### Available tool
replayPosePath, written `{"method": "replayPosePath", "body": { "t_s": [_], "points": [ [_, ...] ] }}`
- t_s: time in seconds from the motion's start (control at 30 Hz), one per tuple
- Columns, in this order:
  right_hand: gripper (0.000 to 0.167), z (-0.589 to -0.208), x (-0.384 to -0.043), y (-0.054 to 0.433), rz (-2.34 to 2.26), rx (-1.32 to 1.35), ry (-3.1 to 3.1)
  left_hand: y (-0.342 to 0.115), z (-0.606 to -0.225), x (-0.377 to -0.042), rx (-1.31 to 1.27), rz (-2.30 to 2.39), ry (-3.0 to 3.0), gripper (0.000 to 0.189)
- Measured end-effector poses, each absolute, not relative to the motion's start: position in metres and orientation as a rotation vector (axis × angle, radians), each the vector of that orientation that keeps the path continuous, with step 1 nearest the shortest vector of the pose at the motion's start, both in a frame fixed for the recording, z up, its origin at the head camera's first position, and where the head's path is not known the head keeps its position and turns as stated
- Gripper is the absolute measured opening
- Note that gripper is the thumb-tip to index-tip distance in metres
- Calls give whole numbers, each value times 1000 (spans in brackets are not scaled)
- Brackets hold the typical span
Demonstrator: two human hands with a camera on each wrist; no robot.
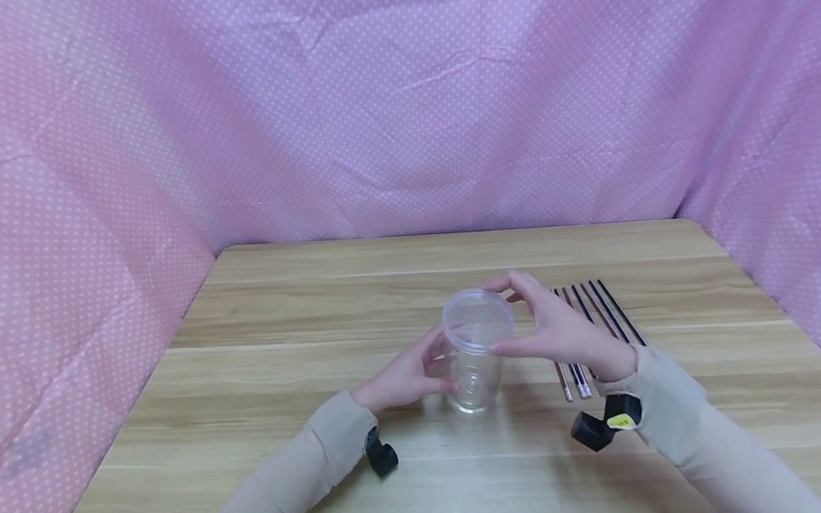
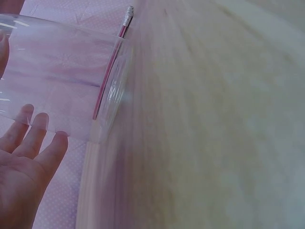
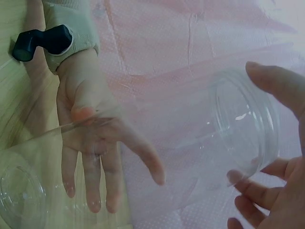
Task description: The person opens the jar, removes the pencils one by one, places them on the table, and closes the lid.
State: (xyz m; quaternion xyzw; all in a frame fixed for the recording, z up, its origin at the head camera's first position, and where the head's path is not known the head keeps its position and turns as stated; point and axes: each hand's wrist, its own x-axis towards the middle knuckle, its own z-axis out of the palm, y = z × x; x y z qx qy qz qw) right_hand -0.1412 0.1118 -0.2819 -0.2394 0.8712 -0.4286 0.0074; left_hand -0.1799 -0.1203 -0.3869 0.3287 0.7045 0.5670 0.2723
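Observation:
A clear plastic jar [image 1: 482,377] stands upright between the hands, its broad round rim [image 1: 480,348] facing up. I cannot tell whether a clear lid covers that rim. My right hand [image 1: 562,327] grips the rim from the right, thumb at the near side and fingers at the far side. On the jar's left, my left hand [image 1: 401,376] lies around the lower body. Its fingers [image 3: 90,186] look fairly straight and spread, seen through the plastic in the right wrist view. Whether the jar's base touches the table is unclear.
Several pencils [image 1: 610,310] lie side by side on the wooden table [image 1: 280,329], partly under my right hand and wrist. One eraser-tipped pencil [image 2: 125,26] shows past the jar in the left wrist view. Pink dotted cloth [image 1: 402,130] hangs around the table.

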Motion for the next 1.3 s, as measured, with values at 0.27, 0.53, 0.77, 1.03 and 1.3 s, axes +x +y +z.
{"method": "replayPosePath", "body": {
  "t_s": [0.27,0.53,0.77,1.03,1.3],
  "points": [
    [62,-274,-130,103,-1211,-590,2884,-119,-385,-179,900,1528,1896,94],
    [73,-284,-139,114,-1431,-848,2593,-120,-387,-179,908,1537,1903,93],
    [68,-295,-154,128,-1609,-978,2185,-120,-389,-179,903,1535,1913,95],
    [69,-299,-162,130,-1652,-1028,1934,-120,-389,-180,908,1546,1889,96],
    [67,-301,-165,128,-1705,-1034,1847,-120,-390,-181,908,1544,1885,96]
  ]
}}
